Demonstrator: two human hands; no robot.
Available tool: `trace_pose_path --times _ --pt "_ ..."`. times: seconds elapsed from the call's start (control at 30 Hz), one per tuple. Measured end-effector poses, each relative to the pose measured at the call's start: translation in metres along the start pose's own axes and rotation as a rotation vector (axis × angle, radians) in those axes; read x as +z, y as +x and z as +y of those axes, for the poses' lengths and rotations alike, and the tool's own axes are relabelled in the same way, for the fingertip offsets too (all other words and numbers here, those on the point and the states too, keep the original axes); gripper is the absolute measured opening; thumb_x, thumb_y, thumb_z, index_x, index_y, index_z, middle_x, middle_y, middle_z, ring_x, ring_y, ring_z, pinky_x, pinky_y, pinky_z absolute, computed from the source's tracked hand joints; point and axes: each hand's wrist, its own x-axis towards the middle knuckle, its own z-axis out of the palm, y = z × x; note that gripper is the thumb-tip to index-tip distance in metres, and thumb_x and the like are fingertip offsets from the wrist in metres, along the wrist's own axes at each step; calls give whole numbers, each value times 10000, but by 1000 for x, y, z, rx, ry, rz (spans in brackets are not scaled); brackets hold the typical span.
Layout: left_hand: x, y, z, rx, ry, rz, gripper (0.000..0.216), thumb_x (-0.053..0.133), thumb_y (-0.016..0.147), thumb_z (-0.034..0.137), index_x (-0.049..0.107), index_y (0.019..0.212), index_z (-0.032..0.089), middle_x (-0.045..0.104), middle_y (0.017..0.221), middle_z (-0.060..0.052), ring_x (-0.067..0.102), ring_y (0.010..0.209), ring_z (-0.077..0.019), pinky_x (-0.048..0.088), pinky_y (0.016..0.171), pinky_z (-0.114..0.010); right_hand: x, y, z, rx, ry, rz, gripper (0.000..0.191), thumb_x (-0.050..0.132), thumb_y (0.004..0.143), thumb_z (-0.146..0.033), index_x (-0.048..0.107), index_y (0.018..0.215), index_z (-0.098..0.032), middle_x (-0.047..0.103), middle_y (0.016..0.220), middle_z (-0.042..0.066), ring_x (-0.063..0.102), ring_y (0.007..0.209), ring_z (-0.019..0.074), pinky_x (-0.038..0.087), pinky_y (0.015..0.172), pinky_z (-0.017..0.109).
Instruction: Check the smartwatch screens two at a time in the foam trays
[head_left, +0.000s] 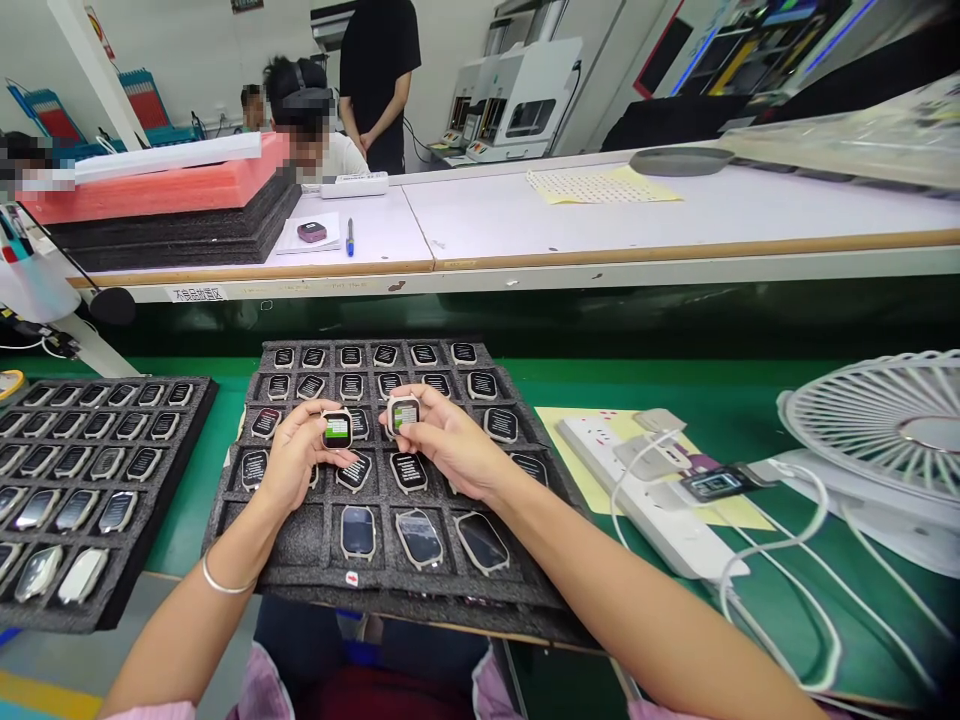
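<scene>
My left hand [294, 462] is closed on a small smartwatch body [337, 429] whose lit screen shows green and white. My right hand [442, 443] pinches a second watch body [404, 414] with the same lit screen. Both hands hover over a black foam tray [300, 535] in front of me. Its pockets hold several watch bodies, dark-faced in the upper rows and glassy in the bottom row. A thin bangle circles my left wrist.
A second foam tray [191, 420] of watch bodies lies at the left. A white power strip [600, 445] with cables, a yellow sheet and a white fan [877, 420] sit at the right. Other people are behind the raised white bench [675, 215].
</scene>
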Motion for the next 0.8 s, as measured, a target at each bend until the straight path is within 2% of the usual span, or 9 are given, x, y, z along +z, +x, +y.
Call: trace_pose_path --times 0.2,0.33,0.43,0.57,0.7,0.8 --pt "2 1 1 -16 25 24 409 666 730 400 589 1041 147 715 765 -37 719 538 -201 569 498 -282 0 1 -1 29 13 18 361 782 733 -312 577 1016 -219 707 886 3 533 555 87 413 541 256" --pt "2 1 -2 35 123 56 359 716 733 400 589 973 165 660 733 15 666 471 -138 514 454 -231 1 2 0 41 15 16 318 773 767 -382 590 962 -210 699 811 -8 525 491 81 400 476 238" --pt "0 2 -5 92 203 50 350 759 723 355 581 964 172 656 770 24 600 444 -75 438 424 -183 2 2 -2 86 83 -5 260 703 802 -306 611 1023 -204 722 849 30 626 532 134 452 490 266" --pt "0 2 -5 112 201 -12 511 796 679 263 566 1128 181 675 898 1 605 557 -67 497 522 -196 3 1 -7 125 162 -34 314 592 769 -171 612 1082 -182 743 929 71 716 643 196 540 615 338" --pt "0 3 -5 107 137 -66 657 802 644 200 518 1236 195 658 950 5 629 642 -73 539 624 -212 2 1 -6 91 151 -75 426 569 689 -114 587 1107 -192 741 965 49 718 651 175 543 643 323" --pt "1 1 -1 101 111 -107 745 802 643 191 473 1311 207 669 972 -10 646 641 -85 535 624 -221 5 0 -5 40 107 -118 488 624 690 -113 554 1161 -219 726 989 32 704 658 150 541 635 303"
